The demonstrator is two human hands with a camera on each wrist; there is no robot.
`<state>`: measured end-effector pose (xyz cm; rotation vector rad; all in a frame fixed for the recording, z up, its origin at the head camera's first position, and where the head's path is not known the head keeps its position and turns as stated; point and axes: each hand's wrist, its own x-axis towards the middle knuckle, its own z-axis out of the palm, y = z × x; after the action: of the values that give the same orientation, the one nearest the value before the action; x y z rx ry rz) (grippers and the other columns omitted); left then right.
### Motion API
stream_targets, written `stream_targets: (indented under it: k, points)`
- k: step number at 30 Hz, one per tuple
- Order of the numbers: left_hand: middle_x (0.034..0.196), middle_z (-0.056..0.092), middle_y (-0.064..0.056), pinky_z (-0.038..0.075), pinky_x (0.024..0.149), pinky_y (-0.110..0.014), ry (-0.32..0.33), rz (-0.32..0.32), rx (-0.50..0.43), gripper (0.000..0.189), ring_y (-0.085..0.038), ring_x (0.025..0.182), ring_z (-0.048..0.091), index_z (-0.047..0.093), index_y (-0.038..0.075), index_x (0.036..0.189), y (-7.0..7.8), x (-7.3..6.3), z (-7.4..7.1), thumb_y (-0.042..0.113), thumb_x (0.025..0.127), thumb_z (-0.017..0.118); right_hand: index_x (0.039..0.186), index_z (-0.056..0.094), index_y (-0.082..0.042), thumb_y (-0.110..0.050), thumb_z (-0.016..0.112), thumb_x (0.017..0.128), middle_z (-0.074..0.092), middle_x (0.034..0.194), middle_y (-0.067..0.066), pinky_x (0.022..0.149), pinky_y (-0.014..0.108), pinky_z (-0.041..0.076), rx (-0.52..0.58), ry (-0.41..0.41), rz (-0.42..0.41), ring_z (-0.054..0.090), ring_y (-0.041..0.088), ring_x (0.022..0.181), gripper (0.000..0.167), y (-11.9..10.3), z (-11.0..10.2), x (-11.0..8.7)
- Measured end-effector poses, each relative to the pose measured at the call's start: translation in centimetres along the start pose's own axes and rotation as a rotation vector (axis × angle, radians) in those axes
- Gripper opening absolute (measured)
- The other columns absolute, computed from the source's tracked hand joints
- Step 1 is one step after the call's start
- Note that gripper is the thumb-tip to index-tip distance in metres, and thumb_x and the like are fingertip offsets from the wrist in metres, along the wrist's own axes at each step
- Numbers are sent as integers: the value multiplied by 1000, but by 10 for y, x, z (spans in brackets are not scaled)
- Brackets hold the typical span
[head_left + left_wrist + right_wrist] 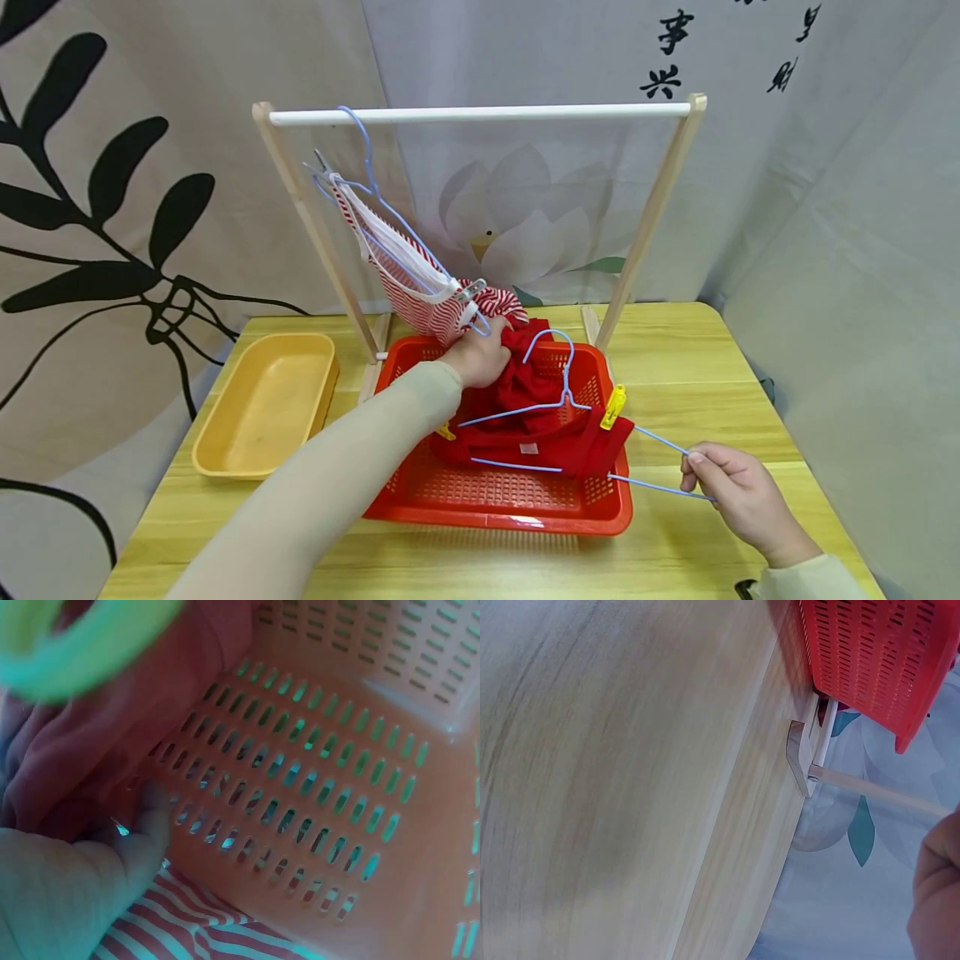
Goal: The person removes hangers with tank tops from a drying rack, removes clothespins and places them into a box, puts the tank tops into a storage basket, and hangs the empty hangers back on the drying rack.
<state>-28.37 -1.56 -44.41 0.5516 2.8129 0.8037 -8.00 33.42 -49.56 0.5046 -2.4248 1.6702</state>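
My right hand [738,496] pinches the right end of a blue clothes hanger [660,487]. Clipped to that hanger by yellow clothespins [613,407] is a red garment [555,446], spread over a red basket [495,517]. At the basket's back edge my left hand [480,357] grips bunched red cloth of the garment; its fingertips are partly hidden. In the left wrist view, the left thumb [154,817] lies beside the cloth [120,742]. Just behind this hand hangs a red-and-white striped garment [420,304] on another blue hanger, held by clear clips.
A wooden rack with a white rod [480,114] stands over the basket, its legs on the wooden table [675,358]. To the left sits a yellow tray [262,408]. A printed curtain [540,58] hangs behind the table.
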Motion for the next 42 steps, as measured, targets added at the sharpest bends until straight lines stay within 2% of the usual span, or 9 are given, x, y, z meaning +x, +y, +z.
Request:
stream_targets:
  k: [5, 14, 18, 25, 30, 33, 35, 38, 42]
  points:
    - [125, 66, -21, 49, 109, -42, -4, 36, -172, 33, -30, 123, 61, 53, 3, 130, 1, -7, -2, 6, 97, 53, 91, 66, -11, 12, 45, 105, 67, 74, -3, 44, 30, 35, -13, 9, 6, 45, 17, 50, 35, -1, 1, 0]
    - [114, 65, -17, 49, 99, -39, 22, 29, -290, 31, -27, 109, 58, 55, 11, 129, -5, -22, -7, 14, 99, 50, 91, 67, -11, 12, 45, 105, 66, 74, -4, 45, 31, 33, -27, 35, 12, 40, 18, 49, 35, -2, 3, 0]
    - [109, 65, -14, 48, 94, -37, -35, 35, -248, 27, -26, 106, 58, 60, 12, 122, -7, -25, -11, 18, 97, 50, 91, 67, -11, 12, 45, 105, 66, 74, -5, 44, 31, 33, -27, 46, 10, 41, 18, 49, 35, -3, 3, 0]
    - [95, 60, -2, 47, 83, -30, -170, 137, -105, 12, -17, 92, 55, 64, 15, 96, -8, -26, -17, 26, 94, 58, 91, 67, -11, 12, 45, 105, 67, 74, -5, 44, 30, 35, -18, 37, 11, 42, 20, 49, 35, -3, 3, 1]
    - [83, 60, -1, 47, 72, -30, -96, 102, -9, 32, -16, 80, 55, 62, 17, 86, -5, -26, -14, 45, 99, 68, 90, 67, -11, 12, 45, 105, 67, 74, -4, 44, 30, 34, -12, 27, 8, 43, 19, 50, 35, -3, 3, 0]
    - [90, 64, -5, 54, 78, -34, -29, 63, 51, 35, -20, 85, 62, 60, 14, 99, -2, -25, -9, 45, 95, 76, 90, 67, -11, 12, 45, 105, 67, 73, -4, 44, 30, 34, -7, 24, 7, 43, 18, 50, 35, -3, 3, 0]
    - [110, 69, -10, 56, 94, -37, -26, 59, 66, 46, -24, 101, 68, 58, 13, 120, 0, -24, -7, 40, 92, 82, 90, 67, -11, 12, 45, 105, 67, 73, -4, 44, 30, 34, -7, 23, 8, 43, 19, 50, 35, -3, 4, 0]
    - [140, 65, -14, 51, 112, -41, -65, 67, 82, 78, -28, 126, 66, 42, 15, 153, 4, -20, -4, 33, 90, 85, 90, 67, -11, 12, 45, 105, 67, 73, -3, 43, 29, 34, -6, 21, 11, 42, 19, 49, 35, -4, 4, 0]
    - [156, 56, -12, 45, 119, -40, -148, 81, 139, 96, -26, 140, 58, 27, 23, 167, 6, -14, -2, 29, 91, 85, 90, 67, -11, 12, 45, 105, 67, 73, -3, 43, 28, 34, 2, 18, 13, 43, 19, 50, 35, -4, 4, 0]
